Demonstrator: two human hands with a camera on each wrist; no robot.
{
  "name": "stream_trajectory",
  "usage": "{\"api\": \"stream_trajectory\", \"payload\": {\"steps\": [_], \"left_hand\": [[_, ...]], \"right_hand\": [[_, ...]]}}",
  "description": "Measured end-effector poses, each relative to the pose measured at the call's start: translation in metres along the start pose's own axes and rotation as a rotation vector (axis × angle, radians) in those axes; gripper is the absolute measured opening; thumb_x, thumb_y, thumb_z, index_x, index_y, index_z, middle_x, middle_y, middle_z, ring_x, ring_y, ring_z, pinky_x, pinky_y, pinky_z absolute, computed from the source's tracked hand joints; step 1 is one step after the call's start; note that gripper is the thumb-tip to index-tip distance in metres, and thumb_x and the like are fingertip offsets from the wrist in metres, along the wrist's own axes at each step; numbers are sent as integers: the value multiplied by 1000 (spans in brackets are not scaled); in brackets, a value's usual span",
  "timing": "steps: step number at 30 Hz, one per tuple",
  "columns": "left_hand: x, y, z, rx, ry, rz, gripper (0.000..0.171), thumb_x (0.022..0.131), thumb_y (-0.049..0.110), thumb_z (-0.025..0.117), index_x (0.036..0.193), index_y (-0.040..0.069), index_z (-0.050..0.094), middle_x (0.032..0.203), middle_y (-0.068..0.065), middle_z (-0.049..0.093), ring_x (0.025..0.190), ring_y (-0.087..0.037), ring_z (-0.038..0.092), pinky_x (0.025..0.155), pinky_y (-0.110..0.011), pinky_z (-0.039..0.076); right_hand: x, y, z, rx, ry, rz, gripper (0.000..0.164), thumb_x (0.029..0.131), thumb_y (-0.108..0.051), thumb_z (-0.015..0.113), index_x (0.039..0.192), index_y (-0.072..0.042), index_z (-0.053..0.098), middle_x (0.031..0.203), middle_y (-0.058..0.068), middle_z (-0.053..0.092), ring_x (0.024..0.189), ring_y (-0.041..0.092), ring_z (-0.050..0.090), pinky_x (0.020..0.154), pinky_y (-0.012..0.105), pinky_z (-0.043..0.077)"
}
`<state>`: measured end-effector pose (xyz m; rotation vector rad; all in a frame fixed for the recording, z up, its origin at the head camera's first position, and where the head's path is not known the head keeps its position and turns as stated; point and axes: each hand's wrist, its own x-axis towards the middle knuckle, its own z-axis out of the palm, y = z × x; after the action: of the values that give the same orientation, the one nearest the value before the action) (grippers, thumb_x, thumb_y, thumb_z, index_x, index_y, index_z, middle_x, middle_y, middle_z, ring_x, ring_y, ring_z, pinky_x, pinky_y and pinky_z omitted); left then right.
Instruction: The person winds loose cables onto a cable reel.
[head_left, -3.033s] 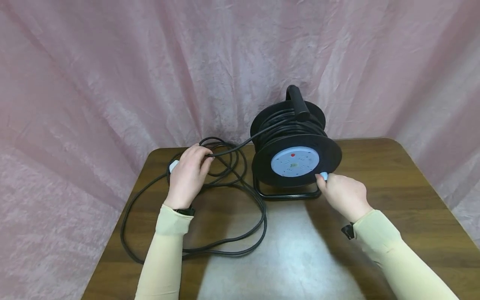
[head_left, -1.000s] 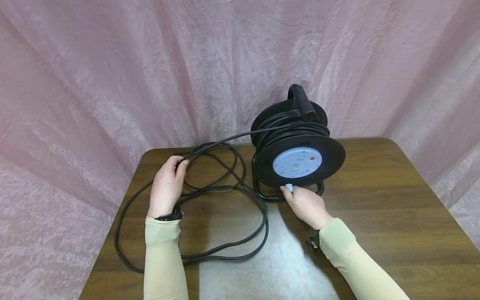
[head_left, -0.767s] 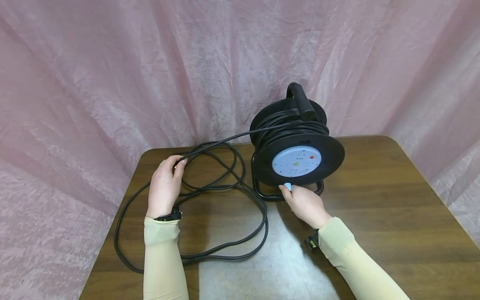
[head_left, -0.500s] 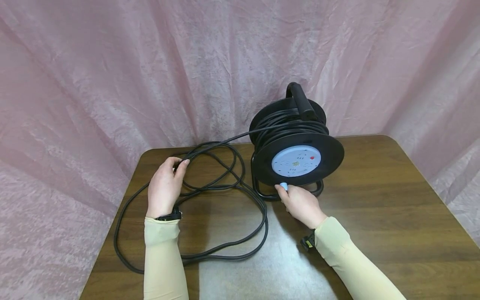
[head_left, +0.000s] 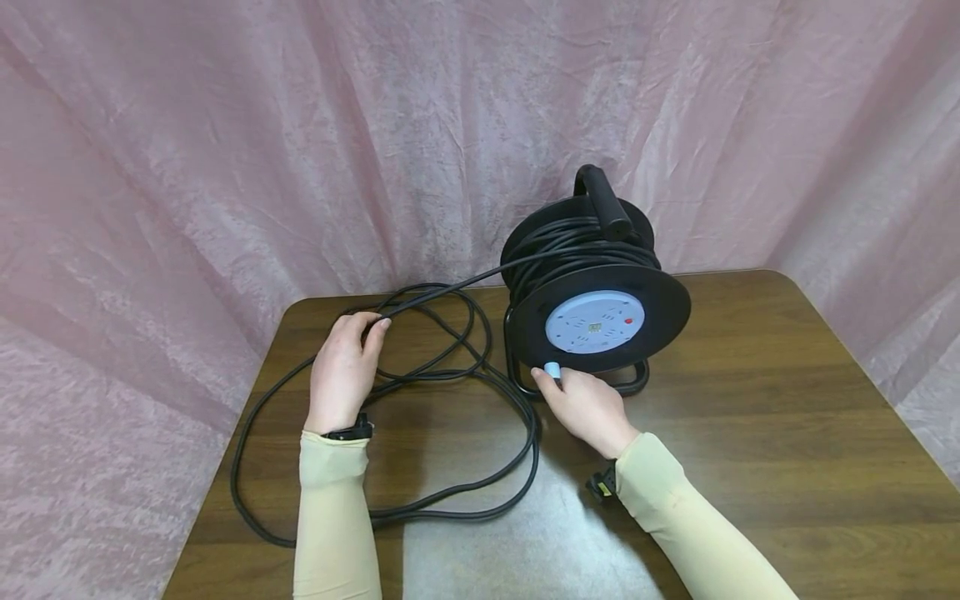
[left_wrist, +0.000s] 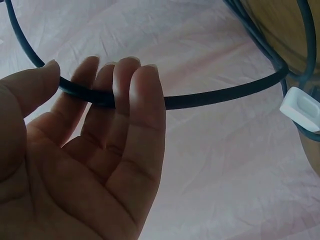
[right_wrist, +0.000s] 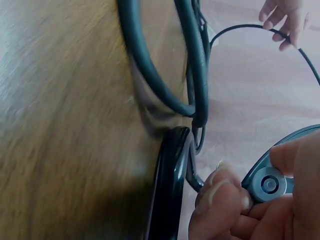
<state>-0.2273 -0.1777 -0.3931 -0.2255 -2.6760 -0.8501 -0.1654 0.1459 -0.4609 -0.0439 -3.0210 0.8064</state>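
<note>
A black cable reel stands on the table, with black cable wound on its drum and a pale blue socket panel on its front. My right hand grips the pale blue crank knob at the lower left of the front disc; the right wrist view shows the knob between thumb and fingers. My left hand holds the black cable that rises toward the drum. Across the left fingers the cable passes, with the thumb close by it.
Loose cable loops spread over the left half of the wooden table. A white plug lies among them, hidden in the head view. The reel's black frame rests near the back edge, before a pink curtain.
The right hand has carried the knob from the disc's lower right to its lower left, turning the reel clockwise. The left hand moved left along the cable, then slightly back right.
</note>
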Motion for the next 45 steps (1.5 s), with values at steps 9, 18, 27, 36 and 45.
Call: {"api": "stream_trajectory", "payload": {"steps": [9,18,27,36,45], "left_hand": [[0,1,3,12,-18,17,40,104,40,50,122,7,64,111,-12,65,93,-29,61,76,-50,50],[2,2,7,8,-2,43,33,104,33,53,119,5,65,104,-11,64,82,-27,58,68,-45,48],[-3,-4,11,38,-25,20,35,105,38,51,119,8,64,99,-8,64,81,-26,59,67,-45,48],[0,-6,15,38,-10,57,25,104,27,55,113,6,65,99,-11,63,85,-28,59,73,-48,48],[3,-9,15,33,-19,65,23,103,25,56,112,5,65,97,-10,62,82,-26,57,71,-45,47]], "right_hand": [[0,-6,-3,0,16,-19,56,103,-56,37,64,-16,48,59,1,46,55,21,50,44,38,37],[3,-14,-6,38,23,-41,58,102,-57,37,63,-16,49,58,-1,48,51,20,48,44,37,37],[2,-20,-4,87,-5,-37,57,101,-60,39,65,-18,51,58,-3,50,50,18,48,46,36,37],[3,-30,-9,174,-41,-44,59,100,-63,37,66,-19,54,53,-5,54,47,16,52,47,36,40],[7,-43,-15,254,-77,-62,59,99,-66,39,70,-18,56,54,-5,57,45,14,55,46,36,42]]}}
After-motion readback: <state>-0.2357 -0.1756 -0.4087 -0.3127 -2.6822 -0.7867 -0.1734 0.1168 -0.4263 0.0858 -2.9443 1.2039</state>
